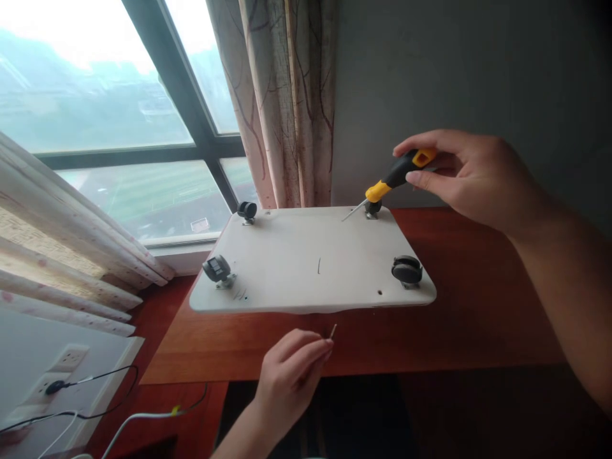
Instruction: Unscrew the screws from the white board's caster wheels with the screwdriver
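Note:
My right hand point(459, 172) grips a screwdriver point(396, 171) by its black and yellow handle. The thin shaft slants down to the left over the far right part of a white board point(287, 255), near a dark caster point(372, 208). Below the board's near edge, my left hand point(294, 363) is closed in a pinch on a small, thin metal screw point(333, 331) that sticks up past the fingertips. Other casters stand on the board: one at the near right point(407, 270), one at the near left point(218, 270) and one at the far left point(247, 211). A hole point(380, 292) shows near the front right corner.
The board lies on a brown wooden table point(478, 306). Behind it are a window point(143, 108), a patterned curtain point(291, 102) and a grey wall point(454, 64). At the lower left, a black plug point(56, 387) sits in a wall socket, with cables point(143, 416) trailing nearby.

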Available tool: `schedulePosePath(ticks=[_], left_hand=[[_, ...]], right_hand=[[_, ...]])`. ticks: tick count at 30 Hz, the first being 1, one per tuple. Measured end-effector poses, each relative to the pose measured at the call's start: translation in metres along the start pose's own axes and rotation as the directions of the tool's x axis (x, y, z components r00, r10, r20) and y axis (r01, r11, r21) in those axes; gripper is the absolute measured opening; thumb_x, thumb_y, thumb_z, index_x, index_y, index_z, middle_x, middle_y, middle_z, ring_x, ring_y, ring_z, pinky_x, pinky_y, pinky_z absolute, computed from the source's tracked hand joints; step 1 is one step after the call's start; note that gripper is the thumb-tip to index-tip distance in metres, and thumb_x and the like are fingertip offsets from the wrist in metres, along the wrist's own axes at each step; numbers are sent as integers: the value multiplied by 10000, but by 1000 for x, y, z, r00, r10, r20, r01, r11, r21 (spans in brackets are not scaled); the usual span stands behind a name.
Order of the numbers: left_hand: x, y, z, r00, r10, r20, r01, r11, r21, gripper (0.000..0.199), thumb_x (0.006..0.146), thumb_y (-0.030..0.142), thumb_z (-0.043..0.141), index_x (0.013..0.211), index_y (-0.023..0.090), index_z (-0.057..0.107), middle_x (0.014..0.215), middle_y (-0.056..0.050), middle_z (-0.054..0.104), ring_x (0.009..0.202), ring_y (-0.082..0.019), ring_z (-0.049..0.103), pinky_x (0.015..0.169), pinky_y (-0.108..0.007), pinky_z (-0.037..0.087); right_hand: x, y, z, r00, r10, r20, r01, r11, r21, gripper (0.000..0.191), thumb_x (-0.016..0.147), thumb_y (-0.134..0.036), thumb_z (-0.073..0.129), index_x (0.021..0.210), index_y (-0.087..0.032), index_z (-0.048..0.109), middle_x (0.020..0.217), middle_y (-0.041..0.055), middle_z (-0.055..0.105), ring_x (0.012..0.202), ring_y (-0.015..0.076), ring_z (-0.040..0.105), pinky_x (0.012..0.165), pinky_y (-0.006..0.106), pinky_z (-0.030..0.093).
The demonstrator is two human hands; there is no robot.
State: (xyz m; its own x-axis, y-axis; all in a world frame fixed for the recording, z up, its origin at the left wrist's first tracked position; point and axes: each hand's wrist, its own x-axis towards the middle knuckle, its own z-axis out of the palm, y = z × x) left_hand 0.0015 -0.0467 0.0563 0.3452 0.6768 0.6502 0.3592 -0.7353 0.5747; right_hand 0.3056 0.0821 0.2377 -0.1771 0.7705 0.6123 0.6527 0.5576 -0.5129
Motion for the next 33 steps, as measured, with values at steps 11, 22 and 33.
schedulePosePath(ticks=[11, 22, 33], left_hand=[[-50, -34, 14, 981, -80, 176, 6, 922, 387, 217, 994, 85, 518, 1088, 192, 681, 938, -63, 719, 795, -206, 664, 720, -332, 580], [-54, -39, 22, 962, -187, 198, 106, 927, 360, 209, 1007, 130, 524, 1080, 215, 701, 979, -63, 705, 862, -217, 657, 760, -349, 588], [-48, -29, 6, 975, -207, 85, 184, 958, 220, 241, 982, 105, 533, 1129, 212, 692, 1042, -75, 713, 920, -189, 701, 805, -287, 592]], right_hand=[[-41, -41, 27, 997, -67, 36, 62, 990, 128, 304, 876, -183, 701, 1166, -268, 719, 1216, 17, 698, 1084, 212, 677, 913, 371, 607], [-79, -57, 40, 993, -3, 118, -24, 974, 224, 341, 883, -150, 673, 1179, -315, 705, 1278, 18, 683, 1143, 230, 668, 843, 313, 609], [-90, -55, 41, 993, 1, 117, -29, 971, 239, 356, 901, -157, 662, 1229, -293, 684, 1226, 29, 701, 1076, 205, 675, 836, 299, 581]])
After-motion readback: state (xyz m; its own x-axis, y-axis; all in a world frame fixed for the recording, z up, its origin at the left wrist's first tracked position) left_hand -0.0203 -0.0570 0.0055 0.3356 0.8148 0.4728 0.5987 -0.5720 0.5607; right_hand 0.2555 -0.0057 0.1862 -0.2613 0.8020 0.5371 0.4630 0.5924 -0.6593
